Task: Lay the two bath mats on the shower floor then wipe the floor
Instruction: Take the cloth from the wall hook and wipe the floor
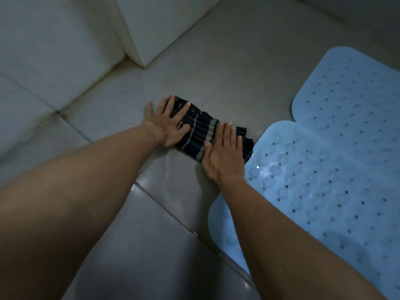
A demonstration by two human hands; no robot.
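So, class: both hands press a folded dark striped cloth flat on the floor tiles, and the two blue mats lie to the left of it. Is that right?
Not quite. The head view shows the two blue mats to the right of the cloth, not the left. The left hand and right hand do press it flat on the floor tiles.

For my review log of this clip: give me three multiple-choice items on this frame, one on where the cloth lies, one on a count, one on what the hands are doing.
1. Where is the striped cloth?
A. On the bare floor tiles, left of the mats
B. On top of a mat
C. Hung on the wall

2. How many blue bath mats lie on the floor?
A. One
B. Two
C. Three

3. The left hand and right hand are:
A. Lifted clear
B. Pressed flat on the cloth
C. Rolling a mat

Answers: 1 A, it rests on grey tile; 2 B, near mat and far mat; 3 B, palms down, fingers spread.
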